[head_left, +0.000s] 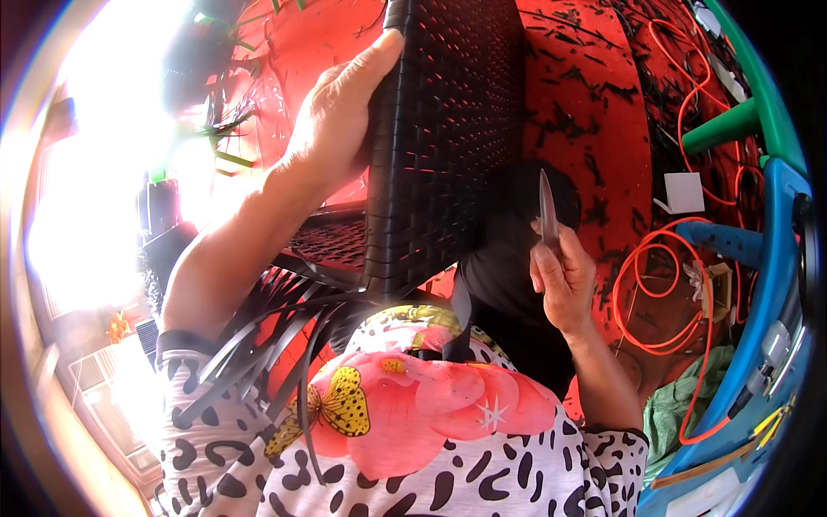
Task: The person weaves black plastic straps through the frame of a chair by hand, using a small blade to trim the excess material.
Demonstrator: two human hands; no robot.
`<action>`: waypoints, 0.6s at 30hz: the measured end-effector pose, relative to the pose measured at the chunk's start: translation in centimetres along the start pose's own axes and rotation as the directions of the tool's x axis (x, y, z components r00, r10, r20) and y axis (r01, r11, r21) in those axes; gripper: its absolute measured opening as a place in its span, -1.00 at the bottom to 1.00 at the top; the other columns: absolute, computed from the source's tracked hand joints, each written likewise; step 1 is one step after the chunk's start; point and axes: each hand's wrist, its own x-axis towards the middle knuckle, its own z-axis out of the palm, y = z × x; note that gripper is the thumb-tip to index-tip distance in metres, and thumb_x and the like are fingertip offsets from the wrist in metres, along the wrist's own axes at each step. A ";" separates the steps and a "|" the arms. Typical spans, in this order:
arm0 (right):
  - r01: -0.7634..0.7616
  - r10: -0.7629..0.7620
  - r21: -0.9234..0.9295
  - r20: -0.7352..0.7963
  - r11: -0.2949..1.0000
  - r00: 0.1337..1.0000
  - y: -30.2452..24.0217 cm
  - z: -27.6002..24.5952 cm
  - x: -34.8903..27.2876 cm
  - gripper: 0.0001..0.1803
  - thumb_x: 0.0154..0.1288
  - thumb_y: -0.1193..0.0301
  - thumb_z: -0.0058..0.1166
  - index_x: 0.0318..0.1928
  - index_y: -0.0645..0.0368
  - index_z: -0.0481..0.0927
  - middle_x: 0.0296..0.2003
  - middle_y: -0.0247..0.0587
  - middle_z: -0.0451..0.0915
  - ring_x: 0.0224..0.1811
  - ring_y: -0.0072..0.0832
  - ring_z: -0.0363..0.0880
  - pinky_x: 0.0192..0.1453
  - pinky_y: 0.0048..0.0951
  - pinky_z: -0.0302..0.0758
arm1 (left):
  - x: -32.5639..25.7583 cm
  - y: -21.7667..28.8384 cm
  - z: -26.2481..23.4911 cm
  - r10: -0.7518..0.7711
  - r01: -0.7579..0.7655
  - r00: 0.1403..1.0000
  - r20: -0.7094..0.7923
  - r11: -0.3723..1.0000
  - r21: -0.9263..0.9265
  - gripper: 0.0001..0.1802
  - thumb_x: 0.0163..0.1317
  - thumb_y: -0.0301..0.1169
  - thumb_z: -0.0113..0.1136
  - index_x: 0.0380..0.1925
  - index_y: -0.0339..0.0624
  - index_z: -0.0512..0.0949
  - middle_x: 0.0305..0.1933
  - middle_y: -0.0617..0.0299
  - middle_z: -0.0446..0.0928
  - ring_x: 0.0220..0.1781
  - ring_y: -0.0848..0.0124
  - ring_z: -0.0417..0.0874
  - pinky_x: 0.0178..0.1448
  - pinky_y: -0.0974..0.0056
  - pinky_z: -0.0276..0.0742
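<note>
A black woven wicker panel [452, 129], part of a larger woven piece, stands before me and leans toward my lap. My left hand [336, 116] grips its left edge, the thumb laid along the rim and the other fingers hidden behind it. To the right of the panel, my right hand [564, 280] is closed around a pointed metal blade [547, 207], which looks like a small knife. Its tip points up and away from me, apart from the weave. Loose black flat strips [276, 332] hang from the panel's lower end beside my left arm.
Dark strip scraps [568, 112] litter the red floor covering [594, 198]. On the right, an orange hose [629, 302] lies coiled near a blue plastic stool [767, 284] bearing tools, with a green stool [728, 125] farther off. A white square piece [685, 192] lies between them. Glare washes out the left.
</note>
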 end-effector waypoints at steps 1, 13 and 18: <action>-0.005 0.005 -0.004 0.000 1.000 1.000 0.0 0.0 0.0 -0.72 0.35 0.47 -0.12 0.01 0.34 0.41 -0.64 -0.44 0.35 -0.68 -0.77 0.27 -0.59 -0.70 0.21 | 0.3 0.1 -0.1 0.007 -0.005 1.000 -0.015 0.996 0.088 -0.60 0.29 -0.14 0.04 -0.19 -0.33 0.48 -0.30 0.16 0.57 -0.40 0.46 0.57 -0.30 0.32 0.52; -0.024 0.024 0.037 -0.008 0.999 1.000 -0.2 0.0 0.0 -0.74 0.33 0.52 -0.13 0.00 0.36 0.41 -0.65 -0.45 0.34 -0.68 -0.78 0.26 -0.60 -0.70 0.21 | 0.1 1.2 -0.3 0.087 -0.096 0.995 0.051 0.971 0.219 -0.61 0.30 -0.14 0.00 -0.33 -0.33 0.51 -0.39 0.22 0.56 -0.40 0.51 0.54 -0.36 0.39 0.41; -0.019 0.020 0.046 -0.015 0.999 1.000 0.1 -0.1 0.0 -0.74 0.34 0.52 -0.13 -0.01 0.36 0.41 -0.66 -0.45 0.33 -0.69 -0.78 0.26 -0.60 -0.70 0.21 | 0.8 1.6 0.0 0.047 -0.072 0.997 0.066 0.887 0.456 -0.62 0.26 -0.16 0.05 -0.38 -0.34 0.51 -0.42 0.20 0.55 -0.46 0.50 0.54 -0.40 0.38 0.40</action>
